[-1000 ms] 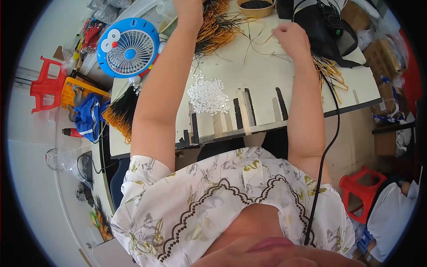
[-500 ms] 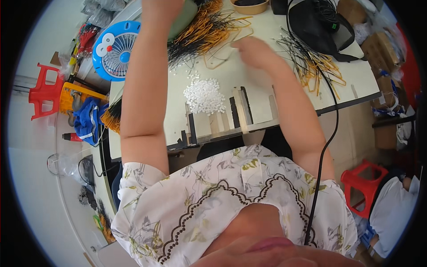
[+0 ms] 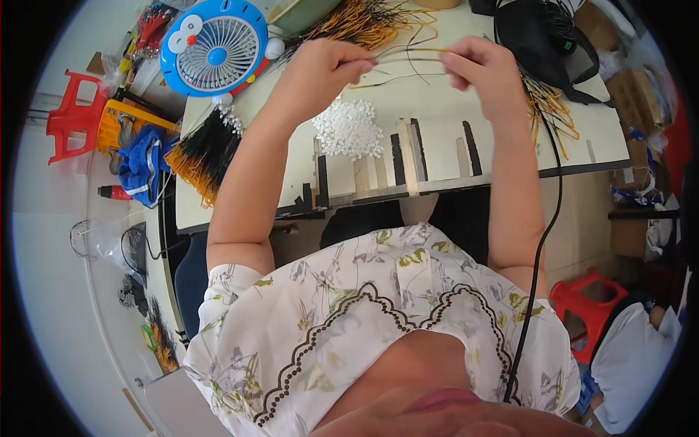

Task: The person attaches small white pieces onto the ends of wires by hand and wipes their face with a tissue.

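Wire (image 3: 415, 49) stretched above table (image 3: 429, 105), between left hand (image 3: 324, 76) and right hand (image 3: 484, 76), fingertips of both pinched narrow on it. From here, looks light, springy, bendable, maybe slippery; best gripped near the ends.

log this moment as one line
left hand: pinching thin wires; right hand: pinching thin wires; white pieces: heaped on table

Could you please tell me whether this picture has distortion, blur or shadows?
Head view: fisheye distortion, dark curved borders at both sides; head view: light on the table looks fairly even, no hard shadows; head view: the thin wire between left hand and right hand looks faint, its ends hard to tell.
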The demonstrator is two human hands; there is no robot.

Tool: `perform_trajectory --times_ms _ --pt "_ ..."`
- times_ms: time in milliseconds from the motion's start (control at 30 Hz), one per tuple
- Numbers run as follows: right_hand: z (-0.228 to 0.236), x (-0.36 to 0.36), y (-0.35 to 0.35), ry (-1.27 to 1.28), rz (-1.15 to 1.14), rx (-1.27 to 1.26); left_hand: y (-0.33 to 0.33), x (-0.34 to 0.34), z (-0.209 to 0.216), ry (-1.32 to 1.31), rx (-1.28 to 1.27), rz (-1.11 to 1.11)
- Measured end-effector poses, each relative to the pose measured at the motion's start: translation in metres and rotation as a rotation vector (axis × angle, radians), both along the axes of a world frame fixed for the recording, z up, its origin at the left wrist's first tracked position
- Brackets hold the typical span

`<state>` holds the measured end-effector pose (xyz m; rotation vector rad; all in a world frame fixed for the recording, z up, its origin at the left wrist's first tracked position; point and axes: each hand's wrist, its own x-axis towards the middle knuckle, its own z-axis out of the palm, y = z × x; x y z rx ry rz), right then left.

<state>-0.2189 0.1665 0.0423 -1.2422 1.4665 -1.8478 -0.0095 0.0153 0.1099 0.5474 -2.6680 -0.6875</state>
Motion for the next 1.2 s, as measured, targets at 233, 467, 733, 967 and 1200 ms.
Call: perform_trajectory --times_ms 233,467,733,967,1200 --pt "-0.034 -0.006 0.009 0.699 -0.307 0.142 -0.006 0.019 -0.057 -0.175 0.065 0.004" --pt "-0.029 0.054 -0.045 0.323 0.135 0.355 0.007 0.001 -0.068 -0.024 0.05 0.091" --pt "-0.041 0.047 -0.043 0.066 0.168 0.266 -0.005 0.006 -0.085 0.296 0.539 0.073" --pt "-0.029 0.066 -0.04 0.281 0.018 0.043 -0.002 0.009 -0.09 0.367 0.696 0.112" --pt "-0.029 0.069 -0.033 0.759 -0.271 -0.023 -0.031 0.035 -0.078 0.415 0.327 0.169"
